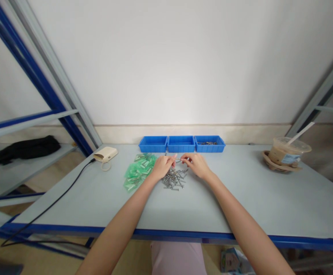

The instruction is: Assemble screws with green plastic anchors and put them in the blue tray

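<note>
Over the middle of the table, my left hand [164, 166] and my right hand [197, 164] meet with their fingers pinched. A thin metal screw [178, 159] spans the gap between their fingertips, one end at each hand. Just below lies a loose pile of silver screws [173, 180], partly covered by my left hand. To the left of that hand is a translucent green plastic bag [137, 172] with several pale, tube-like pieces in it. Behind the hands, the right blue bin [220, 146] holds some small metal pieces.
A left blue bin [153, 148] and a middle blue bin [180, 148] stand in the same row by the wall. A cream device [106, 153] with a black cable [65, 194] lies at left. At right, a lidded drink cup [283, 152] sits in a cardboard holder [269, 163].
</note>
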Demonstrator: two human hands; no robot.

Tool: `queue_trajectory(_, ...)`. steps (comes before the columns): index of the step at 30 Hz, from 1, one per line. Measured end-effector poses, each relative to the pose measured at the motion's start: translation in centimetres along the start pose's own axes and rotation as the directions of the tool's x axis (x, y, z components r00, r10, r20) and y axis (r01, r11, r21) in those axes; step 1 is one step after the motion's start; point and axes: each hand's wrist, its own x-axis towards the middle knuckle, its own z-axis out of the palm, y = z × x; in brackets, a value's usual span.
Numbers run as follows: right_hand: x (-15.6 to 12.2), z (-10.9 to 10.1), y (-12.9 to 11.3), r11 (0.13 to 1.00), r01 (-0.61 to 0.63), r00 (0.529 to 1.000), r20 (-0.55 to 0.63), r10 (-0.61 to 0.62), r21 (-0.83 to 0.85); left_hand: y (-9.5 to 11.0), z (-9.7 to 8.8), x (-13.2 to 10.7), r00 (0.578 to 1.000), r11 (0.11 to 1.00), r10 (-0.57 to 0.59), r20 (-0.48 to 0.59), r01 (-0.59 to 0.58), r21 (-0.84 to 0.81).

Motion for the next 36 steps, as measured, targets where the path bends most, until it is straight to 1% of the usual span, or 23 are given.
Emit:
queue_trajectory(2,0.5,-0.4,0.9,0.997,-0.055,0.995,-0.089,0.05,-0.061,-0.3,-0.4,0.1,0.998,0.998,-0.007,-0.064,0.012,0.069)
queue_trajectory(3,0.9,-0.8,1.6,0.991,-0.091,0.987,-0.141,0.077,-0.094,-0.5,-0.6,0.0,0.997,0.994,-0.001,-0.075,0.01,0.113)
queue_trajectory(4,1.3,-1.4,2.4,0.983,-0.132,0.976,-0.191,0.105,-0.131,-0.6,-0.9,-0.1,0.998,0.987,0.006,-0.063,0.004,0.16)
queue_trajectory(5,1.8,-2.1,3.4,0.969,-0.178,0.962,-0.236,0.134,-0.174,-0.7,-1.1,-0.2,0.999,0.978,0.011,-0.032,-0.004,0.207)
queue_trajectory(7,2.8,-3.6,5.4,0.92,-0.266,0.941,-0.286,0.182,-0.287,-0.8,-1.5,-0.6,0.998,0.956,0.002,0.066,-0.021,0.292)
queue_trajectory(10,3.4,-5.4,7.5,0.826,-0.361,0.913,-0.346,0.218,-0.433,-0.6,-1.9,-1.0,0.989,0.934,-0.008,0.145,-0.045,0.355)
queue_trajectory(11,3.2,-5.5,7.6,0.808,-0.377,0.905,-0.368,0.216,-0.452,-0.5,-2.0,-1.1,0.985,0.928,-0.006,0.172,-0.058,0.368)
queue_trajectory(13,2.5,-5.0,7.1,0.819,-0.367,0.9,-0.391,0.193,-0.442,-0.3,-2.2,-1.1,0.974,0.92,0.001,0.225,-0.089,0.382)
queue_trajectory(14,2.0,-4.4,6.4,0.842,-0.339,0.906,-0.387,0.172,-0.42,-0.2,-2.2,-1.1,0.969,0.918,0.005,0.246,-0.102,0.383)
queue_trajectory(16,0.8,-2.9,4.7,0.893,-0.214,0.946,-0.312,0.089,-0.395,-0.1,-2.1,-1.2,0.963,0.922,0.019,0.268,-0.12,0.369)
queue_trajectory(17,0.3,-2.0,3.7,0.909,-0.122,0.97,-0.241,0.024,-0.399,0.0,-2.0,-1.2,0.963,0.927,0.029,0.27,-0.127,0.354)
queue_trajectory(18,-0.1,-1.3,2.7,0.918,-0.013,0.989,-0.143,-0.048,-0.396,0.0,-1.9,-1.2,0.964,0.933,0.043,0.262,-0.133,0.333)
queue_trajectory(19,-0.5,-0.7,1.8,0.923,0.057,0.993,-0.077,-0.093,-0.381,0.0,-1.7,-1.1,0.968,0.943,0.062,0.244,-0.137,0.304)
queue_trajectory(21,-0.9,0.1,0.3,0.929,0.127,0.99,-0.01,-0.139,-0.347,0.2,-1.3,-1.0,0.978,0.969,0.104,0.182,-0.141,0.205)
queue_trajectory(22,-0.9,0.3,-0.2,0.933,0.138,0.989,-0.002,-0.147,-0.334,0.3,-1.1,-0.9,0.982,0.982,0.113,0.154,-0.134,0.132)
queue_trajectory(24,-1.0,0.5,-0.8,0.936,0.162,0.986,0.013,-0.167,-0.312,0.4,-0.7,-0.7,0.986,0.995,0.099,0.134,-0.095,-0.038)
queue_trajectory(27,-1.0,0.4,-1.1,0.944,0.176,0.984,0.025,-0.176,-0.28,0.3,0.2,-0.2,0.993,0.974,0.019,0.113,0.008,-0.227)
queue_trajectory(31,-1.0,0.5,-1.1,0.964,0.127,0.991,0.0,-0.131,-0.233,-0.3,1.3,0.4,0.998,0.928,-0.06,0.029,0.066,-0.366)
queue_trajectory(34,-1.1,0.8,-1.4,0.983,0.065,0.997,-0.024,-0.07,-0.173,-0.3,1.9,0.4,0.994,0.888,-0.107,0.007,0.099,-0.449)
queue_trajectory(36,-1.2,1.0,-1.9,0.992,0.044,0.999,-0.019,-0.046,-0.117,-0.1,2.1,0.4,0.992,0.871,-0.127,0.002,0.112,-0.479)
